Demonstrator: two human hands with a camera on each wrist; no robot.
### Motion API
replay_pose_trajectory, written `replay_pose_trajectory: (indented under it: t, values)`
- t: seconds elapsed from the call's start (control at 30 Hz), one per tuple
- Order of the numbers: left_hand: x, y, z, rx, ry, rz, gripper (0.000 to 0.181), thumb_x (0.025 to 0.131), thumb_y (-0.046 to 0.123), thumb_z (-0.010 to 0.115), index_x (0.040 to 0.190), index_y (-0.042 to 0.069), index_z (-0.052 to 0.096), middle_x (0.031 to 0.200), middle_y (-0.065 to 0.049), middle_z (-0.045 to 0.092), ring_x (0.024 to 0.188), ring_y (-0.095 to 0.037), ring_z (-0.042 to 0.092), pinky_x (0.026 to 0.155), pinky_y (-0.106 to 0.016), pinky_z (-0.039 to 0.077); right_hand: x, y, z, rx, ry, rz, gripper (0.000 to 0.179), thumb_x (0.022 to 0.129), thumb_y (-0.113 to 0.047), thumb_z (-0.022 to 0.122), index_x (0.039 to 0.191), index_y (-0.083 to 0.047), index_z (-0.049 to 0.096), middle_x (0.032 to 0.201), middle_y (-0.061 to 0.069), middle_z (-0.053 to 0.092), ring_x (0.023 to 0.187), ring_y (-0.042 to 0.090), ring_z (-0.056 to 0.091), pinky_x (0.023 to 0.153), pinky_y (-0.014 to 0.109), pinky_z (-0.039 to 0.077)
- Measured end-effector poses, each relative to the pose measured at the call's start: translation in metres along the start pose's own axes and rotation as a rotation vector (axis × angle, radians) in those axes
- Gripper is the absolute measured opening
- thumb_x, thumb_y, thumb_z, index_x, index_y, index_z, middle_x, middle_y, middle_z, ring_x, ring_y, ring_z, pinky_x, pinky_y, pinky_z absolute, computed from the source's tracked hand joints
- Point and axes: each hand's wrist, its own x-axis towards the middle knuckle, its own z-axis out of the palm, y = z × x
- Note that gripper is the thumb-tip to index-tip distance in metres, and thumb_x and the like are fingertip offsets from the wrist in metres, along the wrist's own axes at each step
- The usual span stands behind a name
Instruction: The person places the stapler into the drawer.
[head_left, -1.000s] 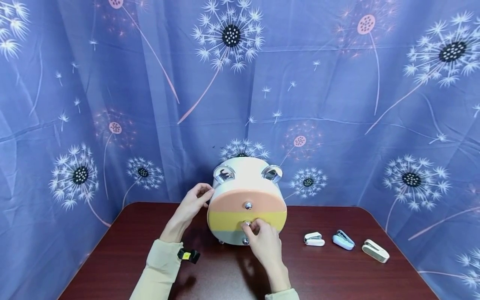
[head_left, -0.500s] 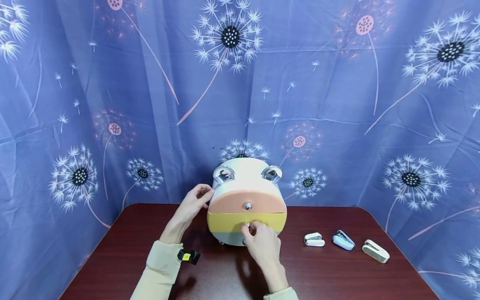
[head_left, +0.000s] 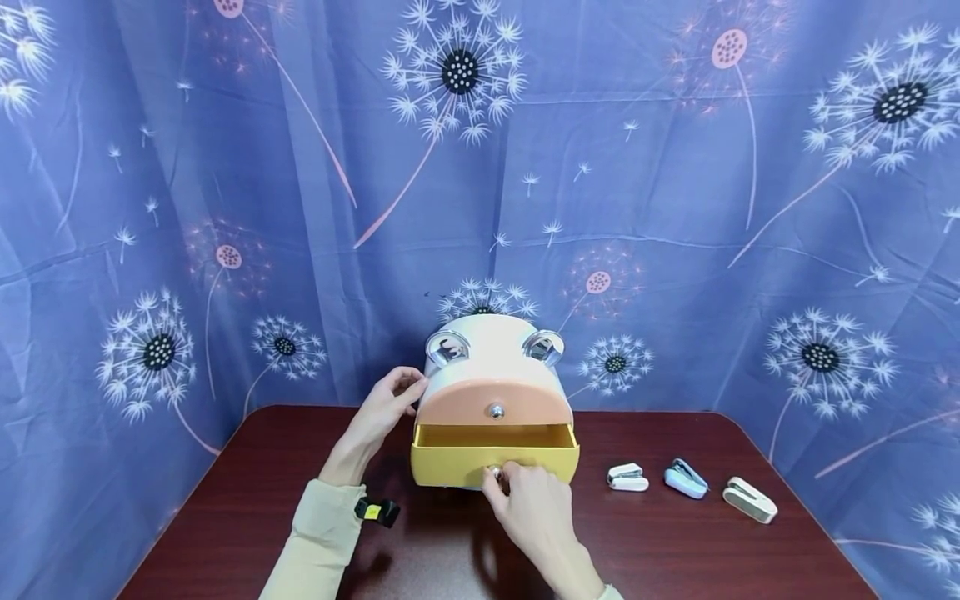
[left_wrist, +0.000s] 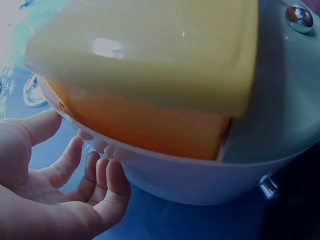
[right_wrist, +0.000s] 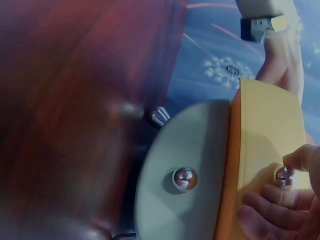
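A white rounded drawer box (head_left: 491, 350) stands on the table, with a peach top drawer (head_left: 457, 406), a yellow middle drawer (head_left: 450, 467) and a grey-green bottom drawer (right_wrist: 200, 135). Pulled partly out, the yellow drawer shows a bare inside in the head view. My right hand (head_left: 536, 508) pinches its silver knob (right_wrist: 284, 177) between thumb and fingers. On the box's left side rests my left hand (head_left: 386, 408), thumb and fingertips at the white wall, fingers loosely bent without gripping, as the left wrist view shows.
To the right of the box lie a white mini stapler (head_left: 627, 477), a blue mini stapler (head_left: 686, 479) and a cream mini stapler (head_left: 750, 500) on the dark red table (head_left: 660, 550). A blue dandelion-print curtain (head_left: 675, 192) hangs behind and at both sides.
The yellow drawer has slid out toward me from its closed place, my right hand moving nearer with its knob. My left hand has stayed against the box.
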Motion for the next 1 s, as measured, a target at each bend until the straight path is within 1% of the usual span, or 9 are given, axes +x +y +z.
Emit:
replay_pose_trajectory:
  t: [0.3, 0.4, 0.53, 0.67, 0.83, 1.0]
  values:
    - [0.001, -0.001, 0.0, -0.015, 0.002, -0.001, 0.031, 0.083, 0.031, 0.061, 0.101, 0.007, 0.053, 0.095, -0.011, 0.051, 0.083, -0.023, 0.048, 0.071, -0.049, 0.044, -0.017, -0.004, -0.018, -0.03, 0.004, -0.073, 0.041, 0.076, -0.044, 0.055, 0.048, -0.027, 0.031, 0.043, -0.008, 0.038, 0.037, 0.02, 0.043, 0.031, 0.03, 0.022]
    - [0.001, 0.0, 0.0, -0.011, 0.001, 0.0, 0.031, 0.083, 0.03, 0.06, 0.101, 0.007, 0.053, 0.094, -0.011, 0.051, 0.083, -0.023, 0.048, 0.071, -0.05, 0.043, -0.021, -0.006, -0.024, -0.042, -0.005, -0.091, 0.04, 0.076, -0.043, 0.055, 0.049, -0.026, 0.033, 0.043, -0.009, 0.036, 0.036, 0.019, 0.041, 0.031, 0.029, 0.021]
    - [0.0, 0.0, 0.0, -0.003, 0.0, -0.005, 0.031, 0.083, 0.031, 0.06, 0.101, 0.007, 0.053, 0.094, -0.011, 0.051, 0.083, -0.023, 0.048, 0.072, -0.051, 0.043, -0.026, -0.008, -0.031, -0.06, -0.056, -0.091, 0.04, 0.077, -0.044, 0.055, 0.05, -0.027, 0.032, 0.043, -0.01, 0.031, 0.034, 0.017, 0.036, 0.031, 0.028, 0.018]
    - [0.0, -0.001, 0.0, -0.009, 0.001, -0.005, 0.031, 0.083, 0.031, 0.06, 0.102, 0.007, 0.053, 0.095, -0.011, 0.052, 0.083, -0.023, 0.048, 0.073, -0.052, 0.042, -0.031, -0.01, -0.036, -0.08, -0.097, -0.092, 0.04, 0.078, -0.045, 0.054, 0.05, -0.026, 0.032, 0.043, -0.01, 0.032, 0.035, 0.018, 0.038, 0.031, 0.029, 0.019]
    - [0.001, -0.001, 0.0, -0.016, 0.003, -0.004, 0.032, 0.082, 0.031, 0.061, 0.102, 0.007, 0.053, 0.095, -0.011, 0.052, 0.083, -0.022, 0.048, 0.073, -0.052, 0.042, -0.034, -0.01, -0.04, -0.089, -0.098, -0.09, 0.04, 0.077, -0.045, 0.054, 0.049, -0.026, 0.032, 0.043, -0.009, 0.034, 0.036, 0.02, 0.041, 0.031, 0.03, 0.019]
    - [0.001, -0.001, 0.0, -0.018, -0.002, -0.003, 0.035, 0.081, 0.034, 0.062, 0.101, 0.007, 0.053, 0.095, -0.011, 0.052, 0.084, -0.023, 0.048, 0.074, -0.054, 0.041, -0.037, -0.009, -0.043, -0.083, -0.086, -0.084, 0.041, 0.076, -0.045, 0.055, 0.049, -0.027, 0.031, 0.042, -0.01, 0.032, 0.036, 0.019, 0.038, 0.031, 0.029, 0.018]
